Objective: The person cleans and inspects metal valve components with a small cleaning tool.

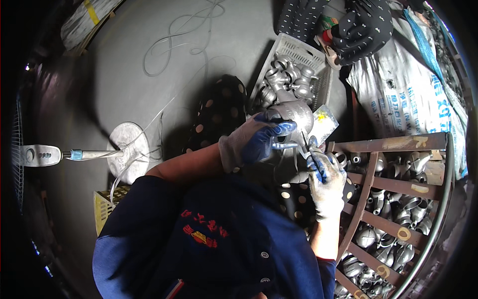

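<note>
Both my hands wear white gloves with blue-coated fingers. My left hand is closed on a grey metal casting with a rounded body, gripping it at its near left side. My right hand is closed around a thin, dark, pen-like tool, whose tip points away from me at the casting. Whether the tip touches the metal I cannot tell. Just beyond the casting stands a grey plastic crate holding several similar grey castings.
At right, a brown metal rack holds many grey castings. White woven sacks lie behind it. Another person in dark patterned clothes sits beyond the crate. A standing fan, its round base and a loose cable are leftward.
</note>
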Demonstrator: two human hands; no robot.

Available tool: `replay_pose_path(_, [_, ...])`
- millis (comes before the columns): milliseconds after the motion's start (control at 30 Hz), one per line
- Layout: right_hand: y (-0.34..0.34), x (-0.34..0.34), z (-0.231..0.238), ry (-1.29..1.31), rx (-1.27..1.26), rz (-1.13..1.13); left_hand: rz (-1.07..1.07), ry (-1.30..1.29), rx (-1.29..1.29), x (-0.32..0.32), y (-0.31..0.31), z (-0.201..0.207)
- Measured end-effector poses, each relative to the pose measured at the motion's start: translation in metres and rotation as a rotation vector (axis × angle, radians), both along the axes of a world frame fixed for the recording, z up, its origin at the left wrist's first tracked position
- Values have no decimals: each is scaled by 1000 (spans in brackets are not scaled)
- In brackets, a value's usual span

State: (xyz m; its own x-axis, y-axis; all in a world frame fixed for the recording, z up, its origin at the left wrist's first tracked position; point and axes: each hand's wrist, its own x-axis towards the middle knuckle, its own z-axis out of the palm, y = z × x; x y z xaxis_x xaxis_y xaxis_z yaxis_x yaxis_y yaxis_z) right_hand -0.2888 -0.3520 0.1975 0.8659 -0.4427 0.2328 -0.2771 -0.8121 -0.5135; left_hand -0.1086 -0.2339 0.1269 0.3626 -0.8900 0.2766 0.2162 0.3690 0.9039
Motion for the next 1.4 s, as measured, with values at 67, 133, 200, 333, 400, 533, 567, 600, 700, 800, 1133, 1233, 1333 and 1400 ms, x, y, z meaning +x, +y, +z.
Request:
replay_pose_path(67, [3,-1,1,21,-32,-15,-72,134,2,-1,0,0])
replay_pose_path(133, [8,0,7,58,-101,-48,-147,506,19,-4,1,13])
replay_pose_path(200, [9,-3,9,82,-119,-52,-220,877,35,-6,0,14])
replay_pose_path(333, [7,-4,13,118,-121,-45,178,-539,47,-1,-1,8])
replay_pose_path(400, [6,-3,11,49,-100,-31,156,-548,42,3,3,12])
replay_pose_path(533, [2,-6,2,-151,163,91,72,-440,-29,2,5,11])
replay_pose_path(567, [4,-7,5,-152,163,94,-22,-214,-45,1,5,7])
replay_pose_path(600, [10,-8,11,-79,510,-29,-19,-215,-45,2,6,3])
replay_pose_path(700, [16,-3,15,3,874,-180,16,-207,11,3,5,-7])
replay_pose_path(800, [17,-1,9,-9,864,-192,-53,143,-20,0,2,-22])
replay_pose_path(1133, [13,20,2,-101,894,-329,-83,365,-67,-7,0,-15])
replay_pose_path(1233, [11,22,-6,-184,819,-259,-119,411,29,-3,2,-6])
replay_pose_path(1333, [11,15,1,-109,761,-276,221,-508,27,-1,-2,-19])
replay_pose_path(1400, [4,8,-14,-276,545,-138,-133,580,20,-9,-1,21])
